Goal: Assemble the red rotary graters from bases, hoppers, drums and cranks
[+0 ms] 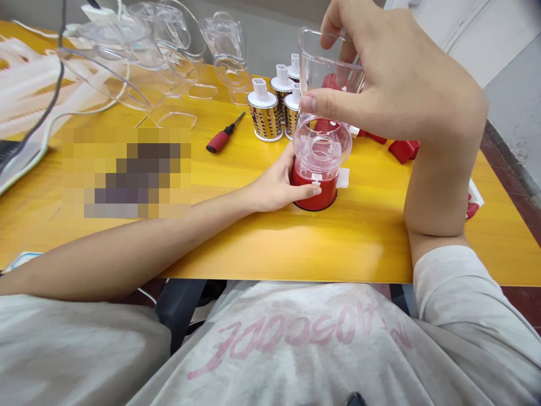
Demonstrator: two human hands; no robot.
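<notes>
Near table edge (270, 270) (bare wood between), left hand (274, 189) clasps red base (316, 194); right hand (397, 73) pinches clear housing (322, 148).

A blurred, pixelated patch (127, 172) lies on the yellow wooden desk (253, 242) well left of the left hand (276, 189); what is under it cannot be told. That hand's fingers pass behind the red round plastic base (315, 197) it clasps, only the thumb showing. The right hand (393, 73) covers the right side of the clear plastic feed chute (325, 62) it grips, and hides most of the red plastic pieces (404, 149) behind its wrist. Behind the chute, the rearmost steel grater drums (291, 110) are partly masked. Far left of both hands, white ribbed strips (25, 90) and clear plastic housings (169, 28) run off the edge.
</notes>
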